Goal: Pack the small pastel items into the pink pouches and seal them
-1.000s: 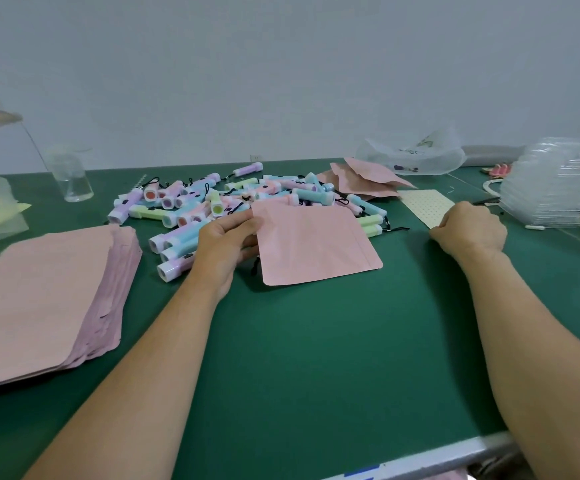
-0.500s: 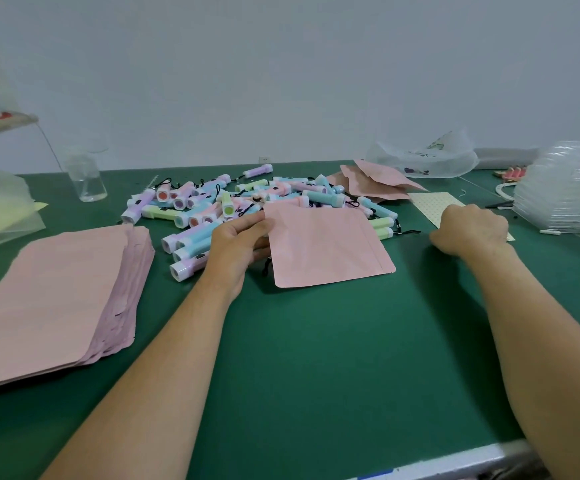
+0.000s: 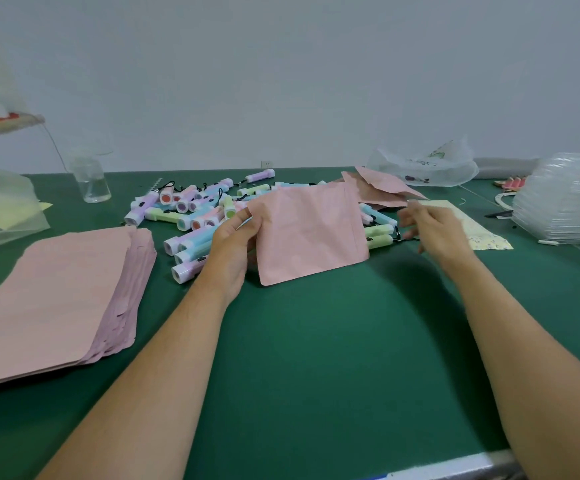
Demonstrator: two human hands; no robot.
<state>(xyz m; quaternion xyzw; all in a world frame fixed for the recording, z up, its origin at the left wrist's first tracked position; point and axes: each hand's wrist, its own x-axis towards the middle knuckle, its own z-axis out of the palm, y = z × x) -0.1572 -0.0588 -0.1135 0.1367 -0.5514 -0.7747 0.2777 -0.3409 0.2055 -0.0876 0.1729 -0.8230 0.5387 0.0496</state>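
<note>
My left hand (image 3: 233,244) pinches the left edge of a single pink pouch (image 3: 311,233) and holds it tilted up off the green table. Behind the pouch lies a heap of small pastel items (image 3: 191,216), short tubes in purple, blue, green and pink with black cords. My right hand (image 3: 434,230) hovers just right of the pouch with fingers spread and blurred, holding nothing. It is above a green item (image 3: 380,242) at the heap's right edge. A thick stack of flat pink pouches (image 3: 56,299) lies at the left.
More loose pink pouches (image 3: 382,190) lie behind the heap. A yellow patterned sheet (image 3: 479,230) is under my right hand. A clear cup (image 3: 91,181) stands back left, a stack of clear plastic trays (image 3: 565,199) at far right, and plastic bags (image 3: 427,168) at the back.
My left hand has lifted the pouch off the table and tilted it up. My right hand has left the yellow sheet, opened, and moved left toward the pouch.
</note>
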